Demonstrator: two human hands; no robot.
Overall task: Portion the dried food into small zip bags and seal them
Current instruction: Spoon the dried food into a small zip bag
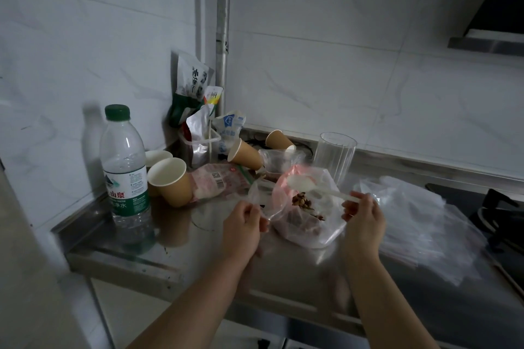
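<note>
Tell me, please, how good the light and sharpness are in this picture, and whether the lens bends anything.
Head view: dim and bluish overall; the water bottle throws a soft shadow on the wall; the stack of clear bags is smeared and hazy; the spoon in the right hand is slightly blurred; wide-angle lens bends the counter edge and tile lines.

Both forearms reach forward; left hand (243,221) and right hand (363,218) fingers curled, pinching.

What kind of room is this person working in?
Most likely a home kitchen: a stainless steel counter against tiled walls, a gas stove burner at its right end, and a range hood above it.
</note>
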